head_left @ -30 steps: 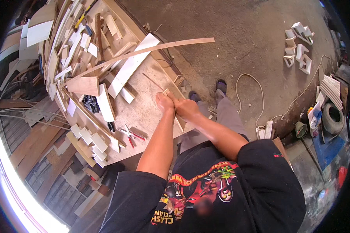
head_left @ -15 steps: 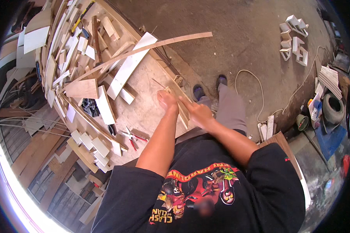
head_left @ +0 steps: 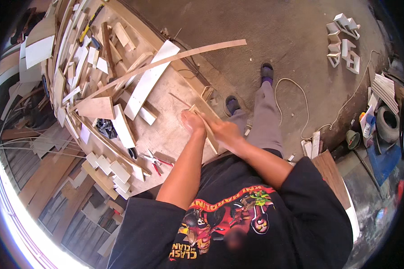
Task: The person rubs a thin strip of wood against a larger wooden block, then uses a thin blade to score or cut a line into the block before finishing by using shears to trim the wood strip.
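Head view: the left hand [head_left: 193,122] has its fingers curled and seems to grip a narrow wood piece [head_left: 192,108] by its far end. The right hand [head_left: 225,133] lies against the piece's right side, fingers reaching forward; whether they clasp it or only press, I cannot tell. The piece sits between both hands, by the right edge of the workbench [head_left: 168,123], and runs back toward the body.

It should be light and stiff, with dry, raw faces that are unlikely to slip, though its corners may splinter. The surest hold would be across the long sides near mid-length, palms clear of the sharp edges.

Just beyond the left hand is a thin stick [head_left: 178,99]. To the left and near lie red-handled pliers [head_left: 156,169]; farther off, a white board [head_left: 151,81] lies under a long bowed strip [head_left: 197,50]. Well apart, far right, white frames [head_left: 346,48] rest on the floor [head_left: 274,40].
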A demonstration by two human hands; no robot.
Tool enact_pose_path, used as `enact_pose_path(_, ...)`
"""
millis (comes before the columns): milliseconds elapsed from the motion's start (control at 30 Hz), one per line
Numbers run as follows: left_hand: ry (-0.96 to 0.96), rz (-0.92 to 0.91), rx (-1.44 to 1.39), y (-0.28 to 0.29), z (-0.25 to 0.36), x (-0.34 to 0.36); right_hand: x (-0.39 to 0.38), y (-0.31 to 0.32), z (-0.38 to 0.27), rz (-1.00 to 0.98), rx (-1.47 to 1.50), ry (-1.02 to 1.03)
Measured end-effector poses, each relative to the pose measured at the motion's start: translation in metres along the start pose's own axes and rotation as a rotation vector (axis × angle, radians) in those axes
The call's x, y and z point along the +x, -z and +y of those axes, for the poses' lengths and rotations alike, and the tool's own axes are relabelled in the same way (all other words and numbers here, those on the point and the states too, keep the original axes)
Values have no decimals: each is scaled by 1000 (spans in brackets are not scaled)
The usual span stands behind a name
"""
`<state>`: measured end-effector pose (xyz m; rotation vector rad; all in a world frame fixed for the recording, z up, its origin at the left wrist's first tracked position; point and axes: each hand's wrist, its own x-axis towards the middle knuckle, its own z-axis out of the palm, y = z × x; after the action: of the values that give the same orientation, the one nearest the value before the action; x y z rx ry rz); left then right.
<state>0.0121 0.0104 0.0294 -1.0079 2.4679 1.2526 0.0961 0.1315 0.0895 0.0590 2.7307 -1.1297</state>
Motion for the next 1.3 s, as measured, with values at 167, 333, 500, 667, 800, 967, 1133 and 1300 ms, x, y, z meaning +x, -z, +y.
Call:
enact_pose_path(167, 40, -18, -94, 5, 0, -6, -4, -7, 4, -25, -44, 16)
enact_pose_path(333, 142, -36, -84, 2, 34, -17, -16, -4, 11, -6, -33, -20)
enact_pose_path(500, 27, -9, -79, 3, -15, 7, 12, -30, 4, 35, -30, 5)
enact_pose_path(667, 82, -21, -150, -2, 24, -15, -9, -8, 12, 35, -33, -11)
enact_pose_path(800, 67, 14, -95, 4, 8, -3, 17, -15, 3, -36, 6, 3)
enact_pose_path(967, 84, 14, -9, -1, 25, -14, -5, -4, 7, -10, 30, -8)
enact_pose_path(1133, -12, -16, 35, 5, 18, -11, 22, -25, 11, -35, -65, 26)
enact_pose_path(1300, 55, 25, -51, -1, 26, -17, -16, -2, 5, -50, -35, -11)
